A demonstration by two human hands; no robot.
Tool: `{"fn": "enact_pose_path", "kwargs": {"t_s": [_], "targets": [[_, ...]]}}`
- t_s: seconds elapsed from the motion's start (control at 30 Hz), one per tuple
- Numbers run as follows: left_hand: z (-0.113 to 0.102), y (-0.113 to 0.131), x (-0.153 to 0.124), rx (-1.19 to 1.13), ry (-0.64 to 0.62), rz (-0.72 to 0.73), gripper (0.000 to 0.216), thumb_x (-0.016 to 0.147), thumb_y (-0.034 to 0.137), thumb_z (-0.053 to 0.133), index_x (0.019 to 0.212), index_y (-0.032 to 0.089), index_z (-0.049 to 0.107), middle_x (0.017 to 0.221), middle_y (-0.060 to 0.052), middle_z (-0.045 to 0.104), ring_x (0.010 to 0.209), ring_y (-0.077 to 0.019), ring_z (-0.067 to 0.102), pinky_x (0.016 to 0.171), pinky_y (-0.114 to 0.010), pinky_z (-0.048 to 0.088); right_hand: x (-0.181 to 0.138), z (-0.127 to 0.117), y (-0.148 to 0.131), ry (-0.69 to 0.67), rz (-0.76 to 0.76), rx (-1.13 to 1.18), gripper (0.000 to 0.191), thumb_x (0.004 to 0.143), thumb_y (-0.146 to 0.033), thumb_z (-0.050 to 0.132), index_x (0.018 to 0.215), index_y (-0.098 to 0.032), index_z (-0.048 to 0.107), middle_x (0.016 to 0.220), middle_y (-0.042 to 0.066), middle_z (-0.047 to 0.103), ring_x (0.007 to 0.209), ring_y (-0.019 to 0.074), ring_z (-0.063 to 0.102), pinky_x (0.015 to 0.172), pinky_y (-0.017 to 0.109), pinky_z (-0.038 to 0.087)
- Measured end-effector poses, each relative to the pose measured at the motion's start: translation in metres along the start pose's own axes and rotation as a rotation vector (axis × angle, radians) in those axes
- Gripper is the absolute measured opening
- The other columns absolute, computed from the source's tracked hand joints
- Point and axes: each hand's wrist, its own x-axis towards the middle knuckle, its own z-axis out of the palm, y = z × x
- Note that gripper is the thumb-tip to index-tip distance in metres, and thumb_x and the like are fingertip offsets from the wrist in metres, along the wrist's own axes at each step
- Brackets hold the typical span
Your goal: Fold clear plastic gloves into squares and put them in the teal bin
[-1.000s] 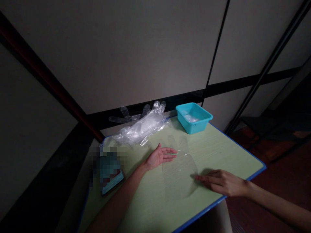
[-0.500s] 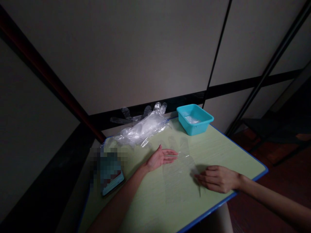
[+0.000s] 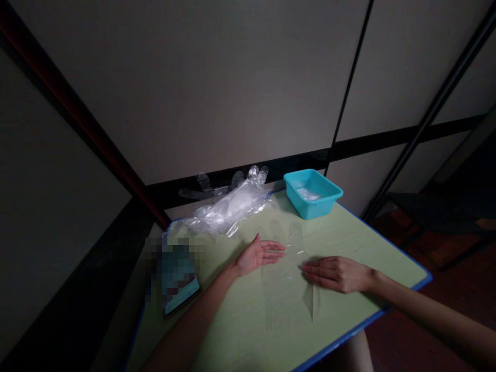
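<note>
A clear plastic glove (image 3: 284,287) lies flat on the green table (image 3: 349,237), its right side folded over toward the middle. My left hand (image 3: 258,254) rests open on the table, palm partly up, with its fingertips on the glove's left edge. My right hand (image 3: 336,274) lies flat and open, palm down, pressing the folded right part of the glove with outstretched fingers.
A heap of clear plastic gloves (image 3: 228,204) lies at the table's back edge. A teal tub (image 3: 313,193) with something clear inside stands at the back right. A phone-like object (image 3: 178,281), partly blurred, sits near the left edge. Walls stand behind; the blue table edge (image 3: 349,338) is close.
My right hand slid left across the glove, folding its right side over toward the middle. My left hand stayed in place at the glove's left edge.
</note>
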Motion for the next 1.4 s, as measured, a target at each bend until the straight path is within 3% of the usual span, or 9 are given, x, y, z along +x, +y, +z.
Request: {"fn": "enact_pose_path", "kwargs": {"t_s": [0.17, 0.37, 0.6, 0.7, 0.83, 1.1, 1.23, 1.4], "targets": [[0.001, 0.0, 0.0, -0.001, 0.012, -0.01, 0.066, 0.082, 0.061, 0.022, 0.101, 0.009, 0.059, 0.115, -0.016, 0.053, 0.104, -0.0261, 0.05, 0.09, -0.038, 0.031, -0.001, 0.005, 0.004, -0.068, 0.085, 0.041, 0.035, 0.088, -0.011, 0.03, 0.12, -0.009, 0.047, 0.121, 0.015, 0.05, 0.114, 0.0215, 0.043, 0.094, 0.031, 0.039], [0.002, 0.001, 0.0, 0.014, 0.008, -0.004, 0.065, 0.082, 0.061, 0.024, 0.101, 0.009, 0.058, 0.116, -0.016, 0.053, 0.104, -0.0266, 0.05, 0.09, -0.039, 0.031, -0.002, 0.009, 0.005, -0.093, 0.117, 0.116, 0.036, 0.089, -0.012, 0.03, 0.121, -0.006, 0.044, 0.119, 0.017, 0.052, 0.115, 0.0225, 0.042, 0.092, 0.034, 0.041], [0.001, 0.001, 0.0, 0.003, 0.016, -0.009, 0.067, 0.081, 0.062, 0.023, 0.101, 0.009, 0.058, 0.116, -0.017, 0.052, 0.104, -0.0272, 0.051, 0.089, -0.039, 0.032, 0.005, 0.002, 0.009, -0.032, 0.314, 0.47, 0.036, 0.089, -0.021, 0.031, 0.12, -0.011, 0.045, 0.112, 0.014, 0.057, 0.104, 0.0193, 0.051, 0.087, 0.033, 0.042], [0.001, 0.001, 0.0, -0.001, 0.018, -0.018, 0.068, 0.081, 0.063, 0.023, 0.101, 0.009, 0.058, 0.116, -0.017, 0.052, 0.105, -0.0275, 0.05, 0.089, -0.038, 0.032, 0.012, -0.003, 0.016, -0.016, 0.475, 0.635, 0.033, 0.089, -0.022, 0.028, 0.108, -0.013, 0.054, 0.093, 0.011, 0.062, 0.082, 0.0169, 0.057, 0.072, 0.028, 0.044], [0.0, 0.001, 0.001, -0.023, 0.019, -0.045, 0.069, 0.082, 0.061, 0.02, 0.101, 0.008, 0.059, 0.116, -0.016, 0.052, 0.104, -0.0259, 0.051, 0.09, -0.037, 0.032, 0.021, 0.001, 0.03, 0.044, 0.7, 0.935, 0.03, 0.086, -0.029, 0.034, 0.08, -0.013, 0.059, 0.061, 0.002, 0.056, 0.055, 0.0118, 0.049, 0.054, 0.023, 0.039], [0.002, 0.002, 0.001, -0.041, 0.068, -0.068, 0.065, 0.084, 0.058, 0.021, 0.101, 0.008, 0.057, 0.115, -0.018, 0.053, 0.099, -0.0236, 0.053, 0.089, -0.036, 0.033, 0.032, 0.024, 0.053, 0.084, 0.863, 1.176, 0.027, 0.077, -0.029, 0.034, 0.059, -0.014, 0.048, 0.052, 0.0, 0.052, 0.044, 0.0097, 0.045, 0.042, 0.021, 0.036], [0.003, 0.002, 0.001, -0.038, 0.074, -0.062, 0.063, 0.083, 0.058, 0.023, 0.101, 0.008, 0.057, 0.114, -0.019, 0.053, 0.101, -0.025, 0.053, 0.09, -0.037, 0.031, 0.034, 0.022, 0.055, 0.075, 0.845, 1.232, 0.022, 0.075, -0.027, 0.039, 0.063, -0.013, 0.051, 0.053, -0.001, 0.052, 0.045, 0.0085, 0.045, 0.043, 0.02, 0.037], [0.003, 0.001, 0.001, -0.031, 0.078, -0.059, 0.062, 0.084, 0.058, 0.023, 0.101, 0.008, 0.057, 0.113, -0.018, 0.054, 0.103, -0.0251, 0.052, 0.09, -0.037, 0.031, 0.03, 0.013, 0.049, 0.077, 0.781, 1.219, 0.026, 0.074, -0.024, 0.048, 0.096, -0.011, 0.055, 0.062, -0.001, 0.058, 0.047, 0.008, 0.047, 0.043, 0.018, 0.036]]}}
